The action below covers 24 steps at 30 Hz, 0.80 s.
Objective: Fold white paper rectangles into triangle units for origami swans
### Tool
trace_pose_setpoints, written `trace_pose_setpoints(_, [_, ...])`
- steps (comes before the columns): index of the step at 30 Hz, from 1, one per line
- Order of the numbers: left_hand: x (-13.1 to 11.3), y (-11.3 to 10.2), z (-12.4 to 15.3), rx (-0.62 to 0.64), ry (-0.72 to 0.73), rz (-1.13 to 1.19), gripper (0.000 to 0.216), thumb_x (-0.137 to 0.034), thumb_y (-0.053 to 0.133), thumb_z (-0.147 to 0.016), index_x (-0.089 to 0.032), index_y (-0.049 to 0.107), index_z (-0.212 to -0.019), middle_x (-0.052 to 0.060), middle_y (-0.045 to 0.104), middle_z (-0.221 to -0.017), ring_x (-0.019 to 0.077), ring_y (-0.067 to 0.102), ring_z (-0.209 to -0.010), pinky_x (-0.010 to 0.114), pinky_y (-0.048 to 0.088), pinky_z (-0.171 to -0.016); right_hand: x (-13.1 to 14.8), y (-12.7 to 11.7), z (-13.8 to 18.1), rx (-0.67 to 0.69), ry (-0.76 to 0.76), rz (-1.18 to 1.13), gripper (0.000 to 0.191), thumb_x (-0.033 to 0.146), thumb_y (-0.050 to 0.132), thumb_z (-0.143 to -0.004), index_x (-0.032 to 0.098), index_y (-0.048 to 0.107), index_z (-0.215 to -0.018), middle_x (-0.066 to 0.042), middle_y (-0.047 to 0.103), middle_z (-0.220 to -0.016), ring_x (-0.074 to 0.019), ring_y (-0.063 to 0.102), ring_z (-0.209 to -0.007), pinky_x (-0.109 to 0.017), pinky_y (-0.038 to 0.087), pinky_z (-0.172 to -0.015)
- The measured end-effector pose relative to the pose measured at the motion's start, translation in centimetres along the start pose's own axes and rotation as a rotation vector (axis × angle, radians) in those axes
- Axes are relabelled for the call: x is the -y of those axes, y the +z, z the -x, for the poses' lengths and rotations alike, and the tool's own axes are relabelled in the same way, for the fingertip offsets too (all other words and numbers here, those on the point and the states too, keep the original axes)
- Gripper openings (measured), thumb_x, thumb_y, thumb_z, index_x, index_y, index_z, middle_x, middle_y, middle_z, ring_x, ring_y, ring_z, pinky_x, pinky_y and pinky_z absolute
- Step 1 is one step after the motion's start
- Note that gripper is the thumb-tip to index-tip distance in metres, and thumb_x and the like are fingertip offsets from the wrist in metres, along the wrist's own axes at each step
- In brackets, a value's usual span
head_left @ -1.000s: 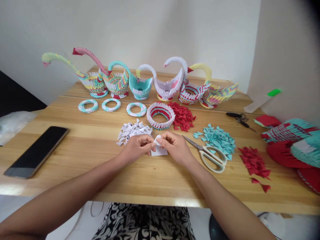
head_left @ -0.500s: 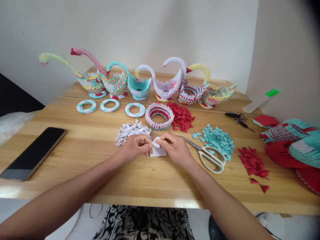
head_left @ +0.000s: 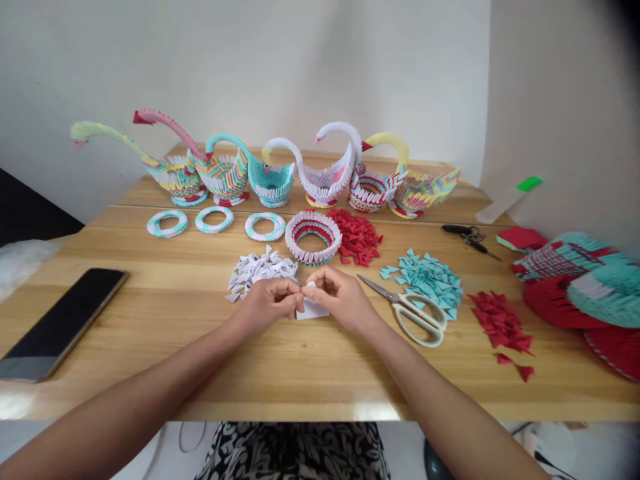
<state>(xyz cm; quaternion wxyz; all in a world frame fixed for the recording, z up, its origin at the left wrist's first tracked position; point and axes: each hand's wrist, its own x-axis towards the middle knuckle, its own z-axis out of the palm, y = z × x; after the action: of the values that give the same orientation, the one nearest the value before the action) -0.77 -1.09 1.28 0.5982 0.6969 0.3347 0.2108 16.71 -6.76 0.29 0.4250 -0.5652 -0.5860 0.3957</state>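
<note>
My left hand (head_left: pixel 267 303) and my right hand (head_left: pixel 340 298) meet over the middle of the wooden table (head_left: pixel 200 347). Both pinch a small white paper piece (head_left: pixel 309 288) between their fingertips. Below it, a white paper slip (head_left: pixel 313 311) lies on the table. A pile of folded white triangles (head_left: pixel 257 269) sits just behind my left hand. A red, white and teal paper ring base (head_left: pixel 313 237) stands beyond the hands.
Several paper swans (head_left: pixel 280 173) line the back. Three teal-white rings (head_left: pixel 214 219), red triangles (head_left: pixel 357 235), teal triangles (head_left: pixel 425 277), more red triangles (head_left: pixel 500 323), white scissors (head_left: pixel 410 310), small black scissors (head_left: pixel 470 237), a phone (head_left: pixel 60 323) at left, and paper pieces (head_left: pixel 585 287) at right.
My hands have drawn closer together on the white piece, which shows less between the fingers. The view has tilted slightly, shifting everything left and down.
</note>
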Motion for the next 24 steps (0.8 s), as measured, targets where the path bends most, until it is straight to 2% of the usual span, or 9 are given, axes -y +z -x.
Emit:
trace_pose_setpoints(4, [0.1, 0.3, 0.1, 0.018, -0.017, -0.015, 0.021, -0.032, 0.06, -0.078, -0.014, 0.062, -0.067, -0.001, 0.059, -0.055, 0.0081, 0.053, -0.05, 0.018, 0.041, -0.052, 0.4, -0.1, 0.0, 0.004, -0.005, 0.03, 0.029, 0.04, 0.056, -0.088, 0.017, 0.055, -0.07, 0.004, 0.051, -0.062, -0.0095, 0.044, -0.057, -0.02, 0.033, -0.054])
trace_pose_setpoints(7, [0.3, 0.2, 0.1, 0.002, -0.015, 0.004, 0.023, -0.035, 0.061, -0.079, -0.014, 0.064, -0.068, -0.001, 0.06, -0.055, 0.0083, 0.052, -0.05, 0.018, 0.041, -0.052, 0.6, -0.6, -0.1, 0.0, -0.006, -0.001, 0.038, 0.045, 0.05, -0.091, 0.017, 0.054, -0.066, 0.003, 0.051, -0.062, -0.0105, 0.047, -0.059, -0.021, 0.035, -0.056])
trace_pose_setpoints(11, [0.5, -0.1, -0.1, -0.059, 0.023, 0.063, 0.025, -0.036, 0.061, -0.079, -0.013, 0.065, -0.068, 0.001, 0.063, -0.058, 0.0081, 0.053, -0.051, 0.018, 0.041, -0.051, 0.4, -1.0, -0.3, 0.069, 0.034, -0.184, 0.039, 0.052, 0.042, -0.093, 0.017, 0.058, -0.084, -0.001, 0.06, -0.07, -0.0139, 0.058, -0.066, -0.024, 0.043, -0.062])
trace_pose_setpoints(13, [0.5, -0.3, -0.2, -0.092, 0.038, 0.086, 0.027, -0.038, 0.061, -0.08, -0.013, 0.066, -0.07, 0.001, 0.063, -0.059, 0.0082, 0.053, -0.051, 0.018, 0.041, -0.051, 0.3, -0.9, -0.3, 0.117, 0.078, -0.257, 0.035, 0.051, 0.05, -0.09, 0.017, 0.058, -0.096, -0.003, 0.064, -0.074, -0.0153, 0.061, -0.067, -0.025, 0.045, -0.062])
trace_pose_setpoints(15, [0.4, -0.3, -0.2, -0.108, 0.038, 0.101, 0.029, -0.04, 0.063, -0.079, -0.013, 0.067, -0.071, 0.001, 0.063, -0.058, 0.0084, 0.053, -0.051, 0.018, 0.041, -0.051, 0.3, -0.7, -0.2, 0.087, 0.068, -0.215, 0.028, 0.045, 0.059, -0.085, 0.018, 0.059, -0.092, -0.002, 0.065, -0.074, -0.015, 0.061, -0.066, -0.024, 0.045, -0.061])
trace_pose_setpoints(17, [0.3, -0.4, -0.2, -0.1, 0.014, 0.132, 0.033, -0.046, 0.064, -0.079, -0.013, 0.068, -0.074, 0.001, 0.062, -0.057, 0.009, 0.054, -0.051, 0.018, 0.041, -0.05, 0.4, -0.5, 0.0, -0.012, -0.013, -0.056, 0.017, 0.035, 0.063, -0.084, 0.018, 0.061, -0.084, -0.002, 0.066, -0.075, -0.0147, 0.06, -0.068, -0.024, 0.044, -0.062])
trace_pose_setpoints(19, [0.0, -0.4, -0.2, -0.06, -0.052, 0.207, 0.042, -0.054, 0.061, -0.079, -0.013, 0.068, -0.077, 0.001, 0.063, -0.057, 0.0097, 0.056, -0.051, 0.019, 0.041, -0.049, 0.5, -0.5, 0.1, -0.096, -0.164, 0.149, 0.009, 0.025, 0.059, -0.086, 0.019, 0.064, -0.082, -0.002, 0.068, -0.08, -0.0154, 0.061, -0.074, -0.025, 0.045, -0.068])
trace_pose_setpoints(22, [-0.2, -0.5, -0.1, 0.056, -0.188, 0.374, 0.05, -0.063, 0.061, -0.076, -0.013, 0.065, -0.078, 0.003, 0.065, -0.06, 0.01, 0.058, -0.05, 0.019, 0.041, -0.048, 0.7, -0.7, 0.2, -0.115, -0.4, 0.334, 0.017, 0.016, 0.051, -0.089, 0.02, 0.067, -0.087, -0.004, 0.069, -0.087, -0.0163, 0.062, -0.081, -0.027, 0.045, -0.075])
trace_pose_setpoints(24, [-0.2, -0.6, -0.2, 0.106, -0.248, 0.448, 0.047, -0.058, 0.07, -0.07, -0.013, 0.062, -0.075, 0.003, 0.067, -0.063, 0.0095, 0.059, -0.051, 0.018, 0.042, -0.048, 0.7, -0.7, 0.3, -0.095, -0.46, 0.349, 0.02, 0.016, 0.049, -0.091, 0.02, 0.068, -0.089, -0.006, 0.07, -0.088, -0.0169, 0.062, -0.083, -0.028, 0.046, -0.076])
